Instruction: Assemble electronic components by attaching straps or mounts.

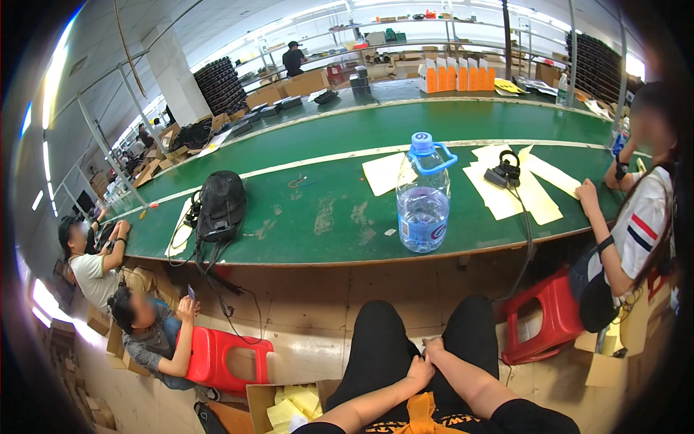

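My left hand (420,371) and my right hand (434,349) rest together in my lap, between my black-trousered thighs. Fingers on both are curled in; whatever they might hold is too small or hidden to make out. Ahead of my knees, at the near edge of the green table (311,246), stands a large clear water bottle (423,210) with a blue cap and a blue carry loop. It is partly filled. Neither hand touches it. Yellow paper sheets (383,173) lie behind the bottle, and more spread to its right under a black strapped device (504,171) with a cable.
A black backpack (221,202) with dangling straps sits on the table's left. Red stools (542,318) flank me. An open carton (262,405) with yellow paper stands by my left leg. People sit at left and right. Orange-and-white boxes (455,77) line the far side.
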### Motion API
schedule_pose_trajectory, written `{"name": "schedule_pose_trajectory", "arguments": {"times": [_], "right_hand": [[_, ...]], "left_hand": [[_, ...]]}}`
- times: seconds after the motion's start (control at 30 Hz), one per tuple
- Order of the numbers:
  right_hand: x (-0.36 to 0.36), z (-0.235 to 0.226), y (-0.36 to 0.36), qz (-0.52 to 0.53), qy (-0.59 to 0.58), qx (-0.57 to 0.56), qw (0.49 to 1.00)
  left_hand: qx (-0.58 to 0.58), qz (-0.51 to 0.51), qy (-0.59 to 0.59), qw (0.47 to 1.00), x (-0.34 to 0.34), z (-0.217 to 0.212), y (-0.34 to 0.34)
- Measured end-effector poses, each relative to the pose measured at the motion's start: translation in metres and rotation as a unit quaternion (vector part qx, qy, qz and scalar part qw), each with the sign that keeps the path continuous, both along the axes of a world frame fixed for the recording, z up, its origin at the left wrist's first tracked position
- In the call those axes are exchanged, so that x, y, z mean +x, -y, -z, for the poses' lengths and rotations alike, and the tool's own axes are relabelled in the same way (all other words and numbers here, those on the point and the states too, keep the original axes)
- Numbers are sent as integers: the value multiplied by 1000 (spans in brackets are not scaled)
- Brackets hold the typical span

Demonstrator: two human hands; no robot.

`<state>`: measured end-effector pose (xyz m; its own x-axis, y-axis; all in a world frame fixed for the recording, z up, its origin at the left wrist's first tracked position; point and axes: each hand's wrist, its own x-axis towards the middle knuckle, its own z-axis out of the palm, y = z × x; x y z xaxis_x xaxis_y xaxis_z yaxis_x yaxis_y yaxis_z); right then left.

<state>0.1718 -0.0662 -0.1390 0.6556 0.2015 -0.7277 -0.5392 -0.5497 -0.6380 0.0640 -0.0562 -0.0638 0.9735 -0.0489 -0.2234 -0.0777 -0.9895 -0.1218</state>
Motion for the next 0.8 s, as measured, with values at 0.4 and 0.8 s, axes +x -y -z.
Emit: {"name": "schedule_pose_trajectory", "arguments": {"times": [0.4, 0.8], "right_hand": [[3, 27, 4, -30, 74, 5, 997], [2, 8, 3, -65, 54, 0, 996]], "left_hand": [[-8, -9, 8, 1000, 1, 0, -1], [-22, -9, -7, 1000, -1, -2, -1]]}}
